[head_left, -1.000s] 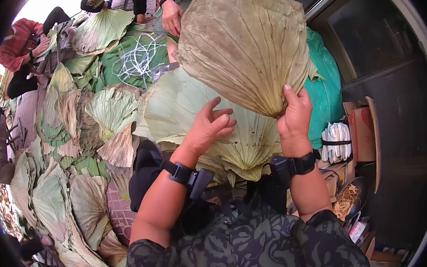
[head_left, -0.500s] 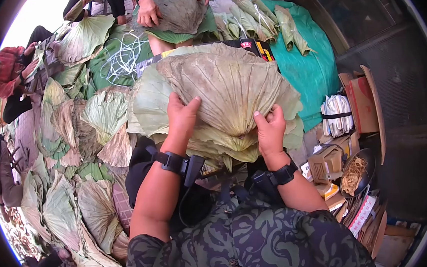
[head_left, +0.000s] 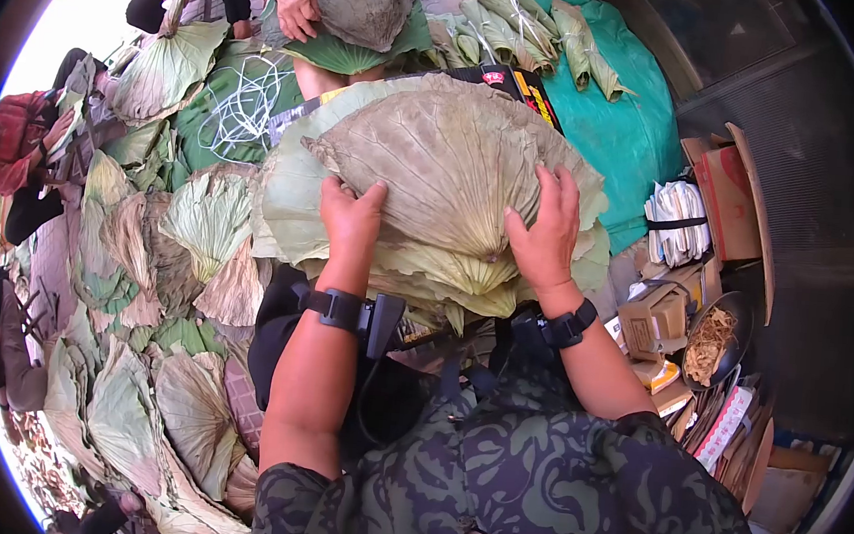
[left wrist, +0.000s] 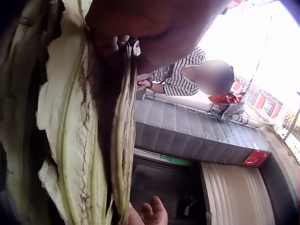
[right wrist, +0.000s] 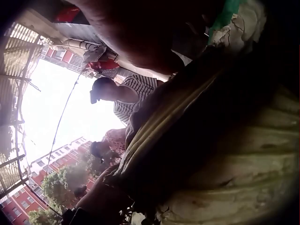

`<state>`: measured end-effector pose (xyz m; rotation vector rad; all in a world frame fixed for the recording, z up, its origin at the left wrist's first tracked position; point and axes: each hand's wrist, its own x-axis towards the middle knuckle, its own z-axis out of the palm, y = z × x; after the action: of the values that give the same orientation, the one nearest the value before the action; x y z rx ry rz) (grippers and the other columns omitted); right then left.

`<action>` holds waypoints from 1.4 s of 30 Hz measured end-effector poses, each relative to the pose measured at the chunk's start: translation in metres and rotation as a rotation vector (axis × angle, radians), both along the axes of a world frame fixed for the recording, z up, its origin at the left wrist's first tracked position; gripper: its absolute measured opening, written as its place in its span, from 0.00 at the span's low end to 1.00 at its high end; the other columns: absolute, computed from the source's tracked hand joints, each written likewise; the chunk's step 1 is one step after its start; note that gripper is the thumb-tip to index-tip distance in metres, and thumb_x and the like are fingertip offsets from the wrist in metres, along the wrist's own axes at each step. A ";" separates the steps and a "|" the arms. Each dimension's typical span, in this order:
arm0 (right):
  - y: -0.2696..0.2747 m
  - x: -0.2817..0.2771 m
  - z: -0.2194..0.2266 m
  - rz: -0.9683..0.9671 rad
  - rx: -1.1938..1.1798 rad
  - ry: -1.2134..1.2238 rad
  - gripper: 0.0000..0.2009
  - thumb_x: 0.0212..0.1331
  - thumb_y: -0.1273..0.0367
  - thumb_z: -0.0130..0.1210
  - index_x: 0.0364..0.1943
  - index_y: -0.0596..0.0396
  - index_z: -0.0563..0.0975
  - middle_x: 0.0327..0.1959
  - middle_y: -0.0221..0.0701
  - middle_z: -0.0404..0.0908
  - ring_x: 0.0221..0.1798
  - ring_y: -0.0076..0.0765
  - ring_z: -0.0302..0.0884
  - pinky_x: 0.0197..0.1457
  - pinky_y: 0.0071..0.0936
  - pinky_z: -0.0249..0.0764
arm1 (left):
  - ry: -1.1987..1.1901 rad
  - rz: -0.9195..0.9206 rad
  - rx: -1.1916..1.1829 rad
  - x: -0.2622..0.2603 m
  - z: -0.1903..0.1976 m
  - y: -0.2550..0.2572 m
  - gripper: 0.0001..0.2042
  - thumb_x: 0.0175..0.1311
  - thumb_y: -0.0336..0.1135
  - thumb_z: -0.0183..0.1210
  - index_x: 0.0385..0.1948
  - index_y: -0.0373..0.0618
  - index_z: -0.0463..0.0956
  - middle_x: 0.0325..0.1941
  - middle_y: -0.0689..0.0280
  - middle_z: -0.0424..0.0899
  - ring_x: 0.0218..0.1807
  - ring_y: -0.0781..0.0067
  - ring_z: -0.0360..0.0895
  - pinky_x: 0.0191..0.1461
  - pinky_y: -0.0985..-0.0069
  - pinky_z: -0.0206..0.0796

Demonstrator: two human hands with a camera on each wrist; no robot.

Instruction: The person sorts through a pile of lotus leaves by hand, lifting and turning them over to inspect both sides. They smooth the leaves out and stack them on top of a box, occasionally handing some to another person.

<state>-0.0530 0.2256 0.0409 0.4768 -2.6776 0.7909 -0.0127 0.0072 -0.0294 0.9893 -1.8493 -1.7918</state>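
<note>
A dried, brownish lotus leaf point(head_left: 446, 158), folded into a fan, lies over a stack of paler lotus leaves point(head_left: 287, 201) in front of me. My left hand point(head_left: 350, 223) pinches its left edge, thumb on top and fingers underneath. In the left wrist view the folded leaf edge point(left wrist: 123, 140) runs up between the left fingers and thumb. The right hand point(head_left: 550, 232) is at the leaf's right side, fingers extended and thumb spread apart. The right wrist view is mostly dark, with the leaf edge point(right wrist: 154, 126) crossing below the hand.
Opposite, another person's hand point(head_left: 295, 11) rests by a dark leaf. Rolled leaf bundles point(head_left: 577, 48) lie on a green tarp point(head_left: 623, 137). Piled leaves point(head_left: 195, 409) and white string point(head_left: 249, 107) are at left; cardboard boxes point(head_left: 728, 205) and a black pan point(head_left: 739, 322) at right.
The brown leaf came down from the raised right hand onto the stack. The left hand took its left edge; the right hand then loosened its pinch and spread its fingers.
</note>
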 end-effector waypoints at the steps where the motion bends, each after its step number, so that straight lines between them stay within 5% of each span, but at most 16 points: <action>1: -0.004 0.002 0.002 0.114 0.052 0.080 0.31 0.44 0.66 0.60 0.57 0.51 0.64 0.60 0.44 0.59 0.61 0.55 0.57 0.63 0.45 0.54 | -0.015 0.013 -0.007 0.000 0.004 0.003 0.29 0.48 0.25 0.62 0.52 0.28 0.58 0.43 0.51 0.75 0.43 0.66 0.74 0.46 0.75 0.67; 4: -0.023 0.005 -0.002 0.398 0.200 -0.086 0.28 0.48 0.59 0.57 0.56 0.48 0.66 0.61 0.44 0.60 0.63 0.55 0.55 0.66 0.46 0.49 | 0.111 0.083 0.126 -0.002 0.012 0.007 0.34 0.47 0.24 0.61 0.57 0.30 0.51 0.46 0.49 0.73 0.44 0.64 0.73 0.49 0.73 0.66; 8: -0.030 0.009 -0.022 0.421 0.291 -0.246 0.27 0.51 0.54 0.52 0.57 0.45 0.66 0.62 0.43 0.60 0.65 0.56 0.53 0.66 0.48 0.48 | 0.276 0.282 0.480 -0.002 0.008 -0.014 0.42 0.47 0.20 0.61 0.63 0.37 0.41 0.50 0.48 0.69 0.43 0.64 0.72 0.48 0.73 0.66; 12: -0.030 0.011 -0.017 0.417 0.333 -0.225 0.28 0.52 0.54 0.52 0.58 0.46 0.65 0.61 0.43 0.60 0.65 0.55 0.53 0.66 0.46 0.49 | 0.271 0.308 0.493 0.002 0.001 -0.026 0.43 0.47 0.20 0.61 0.64 0.38 0.40 0.49 0.50 0.69 0.40 0.68 0.72 0.44 0.73 0.67; 15: -0.031 0.011 -0.020 0.416 0.330 -0.231 0.28 0.52 0.53 0.52 0.58 0.45 0.66 0.61 0.43 0.60 0.65 0.55 0.53 0.66 0.47 0.48 | 0.192 0.328 0.426 0.007 0.002 -0.027 0.41 0.47 0.21 0.62 0.63 0.38 0.44 0.43 0.55 0.72 0.36 0.71 0.72 0.38 0.73 0.67; 18: -0.030 0.010 -0.021 0.414 0.309 -0.239 0.27 0.52 0.53 0.52 0.57 0.44 0.66 0.62 0.43 0.60 0.66 0.54 0.52 0.66 0.48 0.47 | 0.089 0.288 0.562 0.010 0.004 -0.033 0.30 0.49 0.23 0.61 0.57 0.39 0.58 0.37 0.61 0.75 0.33 0.74 0.72 0.33 0.76 0.66; 20: -0.030 0.011 -0.021 0.415 0.298 -0.245 0.27 0.52 0.53 0.52 0.57 0.44 0.66 0.62 0.42 0.60 0.66 0.54 0.52 0.67 0.48 0.46 | 0.234 0.197 0.670 0.012 0.006 -0.037 0.18 0.52 0.25 0.60 0.45 0.42 0.67 0.33 0.66 0.76 0.30 0.76 0.72 0.29 0.81 0.63; 24: -0.030 0.011 -0.021 0.408 0.310 -0.250 0.27 0.52 0.52 0.52 0.57 0.44 0.66 0.62 0.42 0.60 0.66 0.54 0.52 0.67 0.48 0.46 | 0.313 0.282 0.726 0.007 -0.001 -0.040 0.12 0.53 0.25 0.59 0.39 0.45 0.68 0.31 0.69 0.75 0.29 0.79 0.71 0.26 0.83 0.60; 29: -0.031 0.012 -0.020 0.407 0.308 -0.262 0.27 0.52 0.53 0.51 0.57 0.44 0.66 0.62 0.42 0.60 0.66 0.54 0.51 0.67 0.49 0.45 | 0.336 0.197 0.824 0.004 0.006 -0.055 0.17 0.55 0.24 0.58 0.45 0.46 0.66 0.30 0.68 0.76 0.27 0.78 0.73 0.22 0.85 0.61; 33: -0.031 0.012 -0.019 0.410 0.322 -0.272 0.28 0.52 0.53 0.51 0.58 0.44 0.65 0.63 0.43 0.59 0.66 0.54 0.51 0.67 0.49 0.45 | 0.292 0.213 0.517 0.000 0.001 -0.055 0.24 0.52 0.21 0.58 0.53 0.43 0.62 0.31 0.66 0.76 0.28 0.78 0.73 0.23 0.83 0.63; 35: -0.031 0.011 -0.018 0.409 0.334 -0.277 0.28 0.52 0.53 0.51 0.58 0.44 0.65 0.63 0.43 0.59 0.67 0.54 0.50 0.67 0.50 0.45 | 0.171 0.265 0.106 -0.001 -0.005 -0.058 0.33 0.46 0.19 0.58 0.58 0.39 0.55 0.30 0.62 0.77 0.26 0.77 0.72 0.28 0.80 0.65; 37: -0.032 0.012 -0.017 0.410 0.338 -0.288 0.28 0.52 0.52 0.51 0.58 0.44 0.65 0.63 0.43 0.58 0.67 0.55 0.50 0.67 0.50 0.44 | 0.145 0.312 0.037 0.000 -0.008 -0.058 0.33 0.44 0.21 0.59 0.57 0.38 0.57 0.30 0.63 0.77 0.27 0.76 0.74 0.31 0.79 0.67; 39: -0.032 0.012 -0.017 0.410 0.336 -0.291 0.28 0.52 0.52 0.51 0.58 0.44 0.64 0.63 0.43 0.58 0.67 0.55 0.49 0.68 0.50 0.44 | -0.067 0.365 -0.091 0.000 -0.023 -0.067 0.24 0.44 0.25 0.62 0.49 0.36 0.68 0.29 0.62 0.78 0.27 0.76 0.74 0.32 0.78 0.67; 42: -0.032 0.013 -0.017 0.408 0.336 -0.300 0.28 0.52 0.52 0.51 0.59 0.44 0.64 0.63 0.43 0.58 0.67 0.54 0.49 0.68 0.50 0.44 | -0.047 0.335 0.019 0.000 -0.047 -0.083 0.15 0.44 0.32 0.64 0.35 0.35 0.76 0.28 0.61 0.80 0.27 0.74 0.75 0.34 0.78 0.68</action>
<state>-0.0400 0.1937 0.0241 1.0919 -3.0555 0.5423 -0.0130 -0.0756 -0.0766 1.2722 -1.5812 -1.5990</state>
